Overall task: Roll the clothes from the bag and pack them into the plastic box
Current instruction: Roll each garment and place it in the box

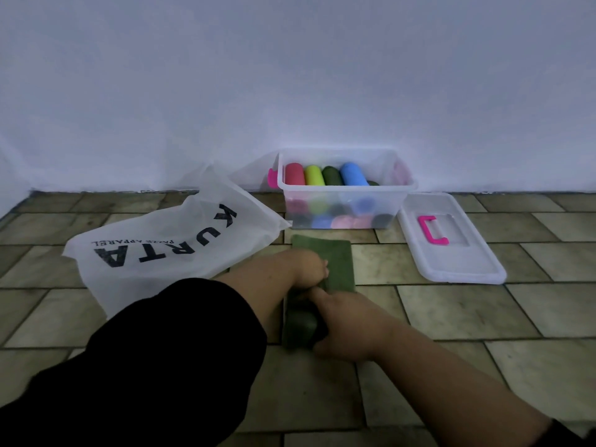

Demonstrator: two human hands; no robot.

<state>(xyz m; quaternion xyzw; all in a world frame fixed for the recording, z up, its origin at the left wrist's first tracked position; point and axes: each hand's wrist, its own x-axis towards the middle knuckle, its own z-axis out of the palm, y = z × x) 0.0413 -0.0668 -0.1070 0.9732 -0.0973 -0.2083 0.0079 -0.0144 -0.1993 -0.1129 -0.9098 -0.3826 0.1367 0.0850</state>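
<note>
Both hands work on a folded dark green cloth (322,258) lying as a long strip on the tiled floor (451,304). Curled fingers of the left hand (311,268) hold its flat middle, while the right hand (343,330) grips the rolled near end. Just beyond the cloth stands a clear plastic box (346,201) against the white wall (290,75), holding red, lime, dark green and blue rolled clothes (329,175). Its clear lid with a pink handle (451,240) lies to the right. A white bag printed "KURTA" (167,246) rests to the left, touching the cloth's far corner.
</note>
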